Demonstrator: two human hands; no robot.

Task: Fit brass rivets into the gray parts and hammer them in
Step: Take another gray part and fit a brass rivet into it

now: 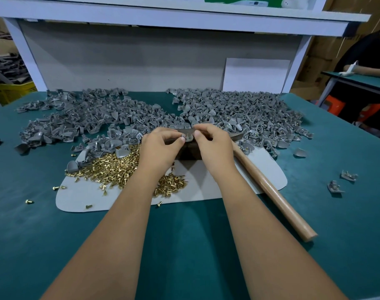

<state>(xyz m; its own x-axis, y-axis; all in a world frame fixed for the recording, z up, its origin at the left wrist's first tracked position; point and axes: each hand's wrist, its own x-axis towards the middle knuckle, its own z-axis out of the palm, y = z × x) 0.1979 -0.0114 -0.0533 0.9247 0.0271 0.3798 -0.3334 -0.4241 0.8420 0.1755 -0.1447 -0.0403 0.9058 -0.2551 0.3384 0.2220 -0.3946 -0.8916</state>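
My left fingers [181,139] and right fingers [197,133] meet over 1 small gray part [188,137], pinching it from either side just above a dark metal block [188,151]; a brass rivet [188,133] stands up out of the part between my fingertips. My left hand [161,148] curls in from the left and my right hand [215,144] from the right, both forearms reaching forward over the green surface [184,245]. The block sits on a pale gray mat [206,185], and a loose pile of brass rivets [119,167] spreads across the mat's left half, partly under my left wrist, with a few strays off the mat on the green near its left edge. A hammer lies to the right of my right hand, its wooden handle [275,195] running diagonally toward me across the mat's right corner and onto the surface; its head is mostly hidden behind my hand. Beyond my hands, 2 broad heaps of gray parts [87,118] cover the back of the surface, 1 to the left and 1 to the right [239,113], nearly touching in the middle. 2 more gray pieces [340,180] lie apart on the far right. A white shelf frame [163,20] rises behind the heaps, and another person's arm [371,71] rests on a neighbouring table at the right edge.
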